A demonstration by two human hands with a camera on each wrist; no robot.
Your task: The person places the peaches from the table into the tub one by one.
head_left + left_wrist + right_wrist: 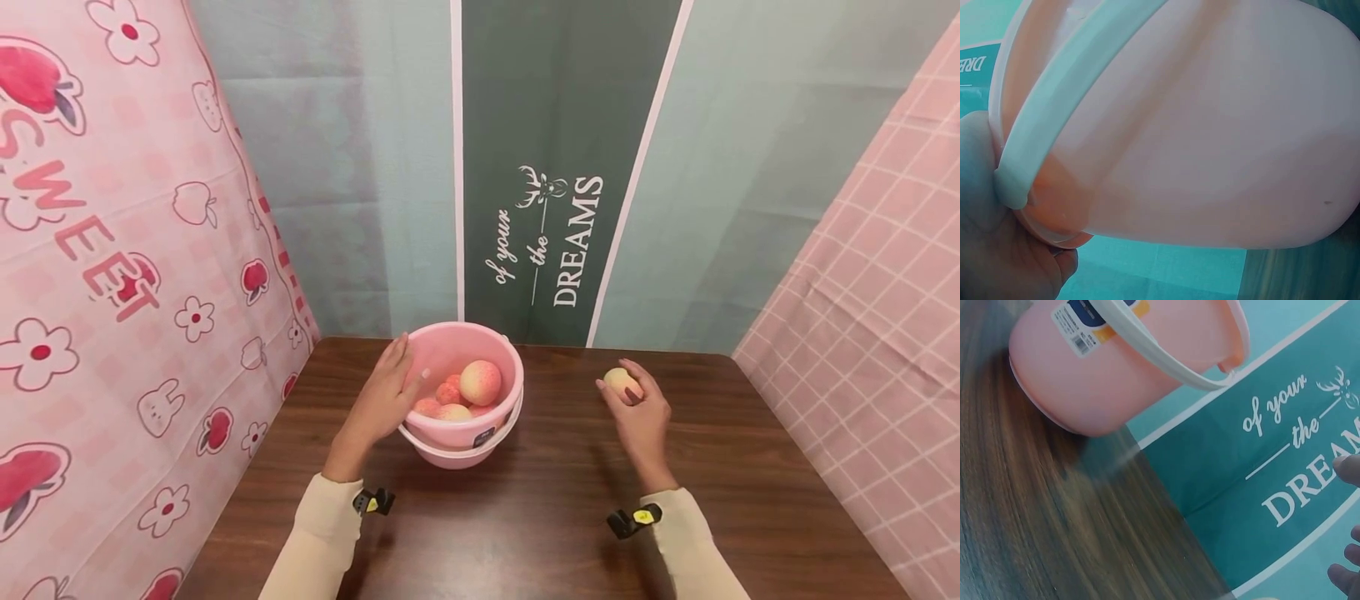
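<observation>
A pink bucket (457,433) stands on the table, leaning a little in the head view, with several peaches (480,382) inside. My left hand (378,396) rests on its left rim, fingers extended along the outside and thumb over the opening. In the left wrist view that hand (997,250) is at the bucket's mouth, beside the pale handle (1072,94). My right hand (643,417) is over a single yellow-pink peach (619,382) at the right, thumb and fingers spread around it. In the right wrist view, the fingers (1342,575) are apart.
A dark wooden table (555,500) lies under everything. Behind it hangs a green curtain (555,100) with white lettering. Pink patterned cloth (150,333) stands at the left and pink checked cloth (885,292) at the right. Both wrists wear black straps (637,518).
</observation>
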